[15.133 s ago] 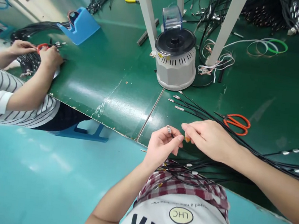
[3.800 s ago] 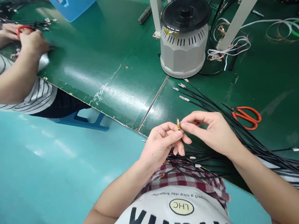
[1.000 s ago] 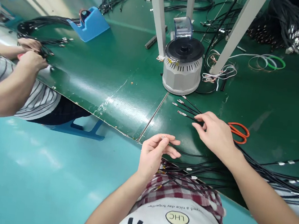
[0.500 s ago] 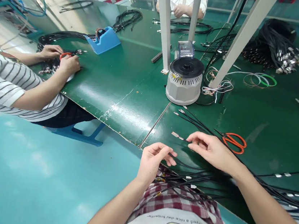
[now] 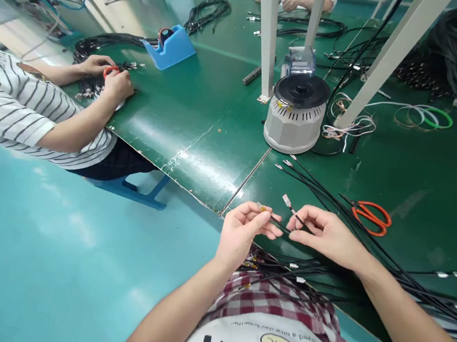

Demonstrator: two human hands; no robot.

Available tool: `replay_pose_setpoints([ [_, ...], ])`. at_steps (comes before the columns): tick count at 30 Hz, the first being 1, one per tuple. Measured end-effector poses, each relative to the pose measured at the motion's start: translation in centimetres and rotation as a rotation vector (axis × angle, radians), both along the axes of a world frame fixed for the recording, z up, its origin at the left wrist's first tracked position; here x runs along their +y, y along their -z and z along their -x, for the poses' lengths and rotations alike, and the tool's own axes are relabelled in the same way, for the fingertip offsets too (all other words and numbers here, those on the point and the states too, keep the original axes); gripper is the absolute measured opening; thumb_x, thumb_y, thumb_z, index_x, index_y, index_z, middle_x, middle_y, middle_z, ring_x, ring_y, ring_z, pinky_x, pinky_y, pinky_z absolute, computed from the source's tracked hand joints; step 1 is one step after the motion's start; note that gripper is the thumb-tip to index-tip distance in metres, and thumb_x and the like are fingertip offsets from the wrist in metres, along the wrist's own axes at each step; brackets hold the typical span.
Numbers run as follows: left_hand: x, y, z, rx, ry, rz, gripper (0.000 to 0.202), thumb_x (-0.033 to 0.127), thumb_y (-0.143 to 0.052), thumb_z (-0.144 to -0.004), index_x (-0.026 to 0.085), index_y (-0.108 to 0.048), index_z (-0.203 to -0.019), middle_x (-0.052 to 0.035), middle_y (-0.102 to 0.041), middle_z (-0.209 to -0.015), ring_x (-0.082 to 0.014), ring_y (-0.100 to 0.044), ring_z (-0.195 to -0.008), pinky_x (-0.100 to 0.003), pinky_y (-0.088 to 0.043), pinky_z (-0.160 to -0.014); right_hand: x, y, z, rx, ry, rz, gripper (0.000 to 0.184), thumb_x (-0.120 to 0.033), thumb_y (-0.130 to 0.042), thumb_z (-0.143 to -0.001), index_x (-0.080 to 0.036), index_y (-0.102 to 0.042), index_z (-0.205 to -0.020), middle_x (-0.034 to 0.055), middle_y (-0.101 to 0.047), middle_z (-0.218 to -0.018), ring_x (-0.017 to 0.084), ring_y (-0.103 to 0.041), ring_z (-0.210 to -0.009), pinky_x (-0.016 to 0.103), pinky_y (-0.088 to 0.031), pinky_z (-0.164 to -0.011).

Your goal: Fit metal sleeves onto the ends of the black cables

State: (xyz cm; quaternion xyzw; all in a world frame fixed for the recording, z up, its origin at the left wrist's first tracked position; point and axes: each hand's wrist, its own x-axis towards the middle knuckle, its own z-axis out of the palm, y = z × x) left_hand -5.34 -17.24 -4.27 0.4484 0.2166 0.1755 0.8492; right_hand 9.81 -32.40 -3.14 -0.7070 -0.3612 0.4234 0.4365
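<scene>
My left hand (image 5: pixel 241 233) is closed in a pinch on a thin black wire whose small amber-tipped terminal (image 5: pixel 263 208) pokes out above my fingers. My right hand (image 5: pixel 324 234) pinches another black wire (image 5: pixel 295 217) with a metal terminal (image 5: pixel 287 201) at its end, lifted just off the green table (image 5: pixel 202 112). Both hands hover over the table's near edge, a few centimetres apart. A bundle of black wires (image 5: pixel 372 255) runs from under my right wrist off to the right, and more wire ends lie on my lap (image 5: pixel 278 274).
Orange scissors (image 5: pixel 368 216) lie right of my right hand. A grey round tape dispenser (image 5: pixel 296 113) stands behind, between white posts (image 5: pixel 270 37). A person in a striped shirt (image 5: pixel 15 106) works at the left with red scissors (image 5: pixel 111 70); a blue tape holder (image 5: pixel 169 47) sits beyond.
My right hand picked a terminal-ended wire from the table and drew it back towards my left hand, which closed on its own wire. The view shifted slightly.
</scene>
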Motion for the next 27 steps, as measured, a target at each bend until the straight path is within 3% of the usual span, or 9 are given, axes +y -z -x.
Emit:
replay_pose_setpoints([
  [3, 0.1, 0.0, -0.6, 0.008, 0.008, -0.039, 0.024, 0.026, -0.07, -0.088, 0.008, -0.056, -0.093, -0.0174, -0.069, -0.093, -0.0196, -0.067, -0.063, -0.026, -0.049, -0.055, 0.3, 0.5, 0.2, 0.091, 0.031, -0.034, 0.039, -0.047, -0.073, -0.082, -0.016, -0.052, -0.086, 0.0043, -0.063, -0.093, 0.013, -0.053, -0.078, 0.027, -0.041, -0.071],
  [8, 0.5, -0.1, -1.1, -0.004, -0.019, -0.204, 0.021, 0.028, -0.068, -0.09, 0.008, -0.064, -0.096, -0.014, -0.069, -0.088, -0.0197, -0.068, -0.068, -0.029, -0.051, -0.062, 0.6, 1.2, -0.1, 0.154, 0.051, -0.032, 0.039, -0.047, -0.074, -0.081, -0.015, -0.053, -0.085, 0.0042, -0.062, -0.089, 0.012, -0.052, -0.076, 0.026, -0.042, -0.071],
  [12, 1.0, -0.2, -1.1, 0.032, -0.021, -0.296, 0.024, 0.031, -0.063, -0.093, 0.007, -0.067, -0.092, -0.0131, -0.068, -0.082, -0.0202, -0.067, -0.063, -0.028, -0.048, -0.055, 0.5, 1.3, -0.2, 0.095, 0.019, -0.025, 0.038, -0.049, -0.072, -0.082, -0.015, -0.057, -0.088, 0.0049, -0.063, -0.09, 0.012, -0.051, -0.073, 0.026, -0.04, -0.066],
  [16, 1.3, 0.1, 0.5, 0.121, 0.076, -0.313, 0.026, 0.034, -0.058, -0.096, 0.01, -0.064, -0.086, -0.0092, -0.066, -0.077, -0.0187, -0.064, -0.061, -0.03, -0.045, -0.055, 0.0, 0.8, -0.2, -0.028, 0.007, 0.017, 0.038, -0.054, -0.066, -0.086, -0.017, -0.061, -0.093, 0.0021, -0.059, -0.081, 0.011, -0.044, -0.066, 0.026, -0.034, -0.062],
  [18, 1.3, 0.4, 2.1, 0.211, 0.092, -0.542, 0.024, 0.032, -0.056, -0.097, 0.013, -0.063, -0.084, -0.0069, -0.065, -0.079, -0.0177, -0.063, -0.072, -0.032, -0.047, -0.068, -0.2, 0.2, -0.2, -0.046, -0.018, 0.031, 0.038, -0.055, -0.057, -0.092, -0.017, -0.061, -0.091, 0.0013, -0.058, -0.077, 0.011, -0.044, -0.066, 0.026, -0.034, -0.063],
  [21, 1.3, 0.7, 4.5, 0.358, 0.129, -1.133, 0.017, 0.025, -0.058, -0.094, 0.017, -0.065, -0.082, -0.0069, -0.064, -0.1, -0.0215, -0.056, -0.1, -0.041, -0.041, -0.09, -0.3, -0.9, -0.1, -0.045, -0.091, 0.025, 0.038, -0.054, -0.051, -0.096, -0.018, -0.061, -0.086, 0.0003, -0.061, -0.079, 0.011, -0.047, -0.07, 0.027, -0.035, -0.067],
  [23, 1.2, 0.5, 5.2, 0.424, 0.15, -1.377, 0.01, 0.024, -0.06, -0.092, 0.019, -0.067, -0.087, -0.0073, -0.061, -0.11, -0.0248, -0.05, -0.11, -0.045, -0.036, -0.095, -0.2, -1.4, 0.1, -0.042, -0.133, 0.03, 0.039, -0.052, -0.05, -0.097, -0.018, -0.061, -0.083, -0.0006, -0.062, -0.079, 0.01, -0.049, -0.071, 0.026, -0.036, -0.069],
  [25, 0.9, -0.1, 4.7, 0.389, 0.114, -1.374, 0.014, 0.024, -0.062, -0.091, 0.022, -0.069, -0.103, -0.0075, -0.06, -0.113, -0.0238, -0.05, -0.111, -0.044, -0.037, -0.096, -0.1, -1.7, 0.4, -0.039, -0.163, 0.035, 0.038, -0.051, -0.05, -0.098, -0.018, -0.062, -0.082, -0.0014, -0.062, -0.077, 0.01, -0.05, -0.071, 0.026, -0.036, -0.069],
  [27, 0.5, -0.8, 3.2, 0.234, 0.091, -1.103, 0.023, 0.024, -0.064, -0.091, 0.021, -0.066, -0.114, -0.0073, -0.061, -0.109, -0.0194, -0.054, -0.102, -0.037, -0.044, -0.09, -0.2, -1.8, 0.7, -0.042, -0.174, 0.033, 0.034, -0.049, -0.054, -0.096, -0.019, -0.062, -0.083, -0.0027, -0.062, -0.075, 0.009, -0.05, -0.068, 0.025, -0.036, -0.067],
])
